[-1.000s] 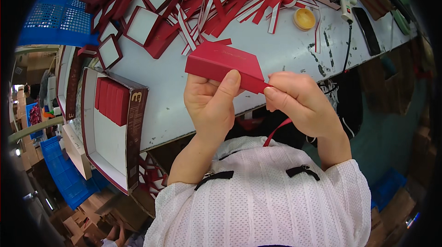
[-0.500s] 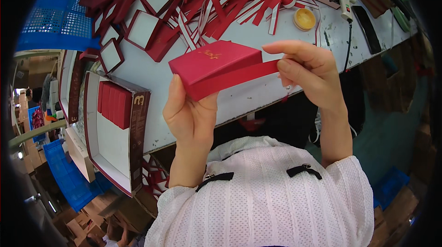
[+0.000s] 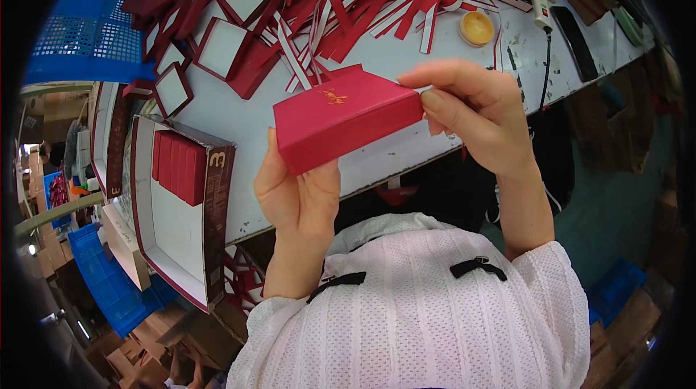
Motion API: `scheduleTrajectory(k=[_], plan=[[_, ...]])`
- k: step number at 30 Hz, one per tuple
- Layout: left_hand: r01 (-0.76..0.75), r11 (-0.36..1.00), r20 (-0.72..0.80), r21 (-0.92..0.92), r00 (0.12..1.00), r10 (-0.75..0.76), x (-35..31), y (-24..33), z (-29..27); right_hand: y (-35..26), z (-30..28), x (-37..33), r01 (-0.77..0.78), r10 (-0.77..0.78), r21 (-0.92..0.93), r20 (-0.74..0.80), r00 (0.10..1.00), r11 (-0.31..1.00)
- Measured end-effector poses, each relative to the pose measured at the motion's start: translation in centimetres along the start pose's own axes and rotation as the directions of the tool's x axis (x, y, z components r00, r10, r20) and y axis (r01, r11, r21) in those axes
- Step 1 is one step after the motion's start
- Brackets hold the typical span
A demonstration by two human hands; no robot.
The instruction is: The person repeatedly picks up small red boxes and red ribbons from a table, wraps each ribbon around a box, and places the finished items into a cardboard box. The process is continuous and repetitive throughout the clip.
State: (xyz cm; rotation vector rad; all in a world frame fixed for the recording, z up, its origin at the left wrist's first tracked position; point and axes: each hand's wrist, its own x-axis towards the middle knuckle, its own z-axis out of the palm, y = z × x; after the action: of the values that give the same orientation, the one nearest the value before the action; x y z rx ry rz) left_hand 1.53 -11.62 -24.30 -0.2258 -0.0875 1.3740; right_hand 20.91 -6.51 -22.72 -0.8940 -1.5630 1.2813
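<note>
A red box lid (image 3: 348, 117) with gold marking on top is held up over the table, tilted. My left hand (image 3: 297, 193) is closed on its left end, thumb at the near left corner and the other fingers partly hidden beneath. At the right end, my right hand (image 3: 478, 110) pinches the end of a red paper strip (image 3: 423, 89) between thumb and forefinger, and a pale bit of it shows there. The rest of the strip seems to lie flat along the lid's near side; its edge is hard to make out.
A heap of red and white strips (image 3: 348, 5) lies behind the lid. Open box parts (image 3: 221, 48) crowd the back left. A carton (image 3: 174, 237) with several red boxes (image 3: 177, 164) stands left. At the back right are a yellow round pot (image 3: 476, 29), a power strip (image 3: 541, 8) and a black phone (image 3: 576, 44).
My right hand has moved left, up to the lid's right corner. The strip, stretched out from the lid before, now seems to lie against its near side. The lid has turned slightly.
</note>
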Motion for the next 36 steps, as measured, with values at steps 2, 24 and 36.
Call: scheduleTrajectory(k=[2, 24, 36], plan=[[-0.068, 0.970, 0.144, 0.234, 0.989, 0.035, 0.5, -1.1, 0.4, -0.6, 0.4, -0.5, 0.016, -0.017, -0.044, -0.020, 1.000, 0.999], [0.045, 0.999, -0.119, 0.017, 0.992, -0.043, 0.4, -0.5, 0.2, 0.4, 0.4, -1.2, 0.051, -0.067, -0.154, -0.097, 0.993, 0.987], [-0.241, 0.425, 0.079, 0.873, 0.928, 0.363, 2.1, -3.2, -1.8, -0.6, 2.6, -3.0, 0.110, -0.130, -0.186, -0.101, 0.986, 0.976]])
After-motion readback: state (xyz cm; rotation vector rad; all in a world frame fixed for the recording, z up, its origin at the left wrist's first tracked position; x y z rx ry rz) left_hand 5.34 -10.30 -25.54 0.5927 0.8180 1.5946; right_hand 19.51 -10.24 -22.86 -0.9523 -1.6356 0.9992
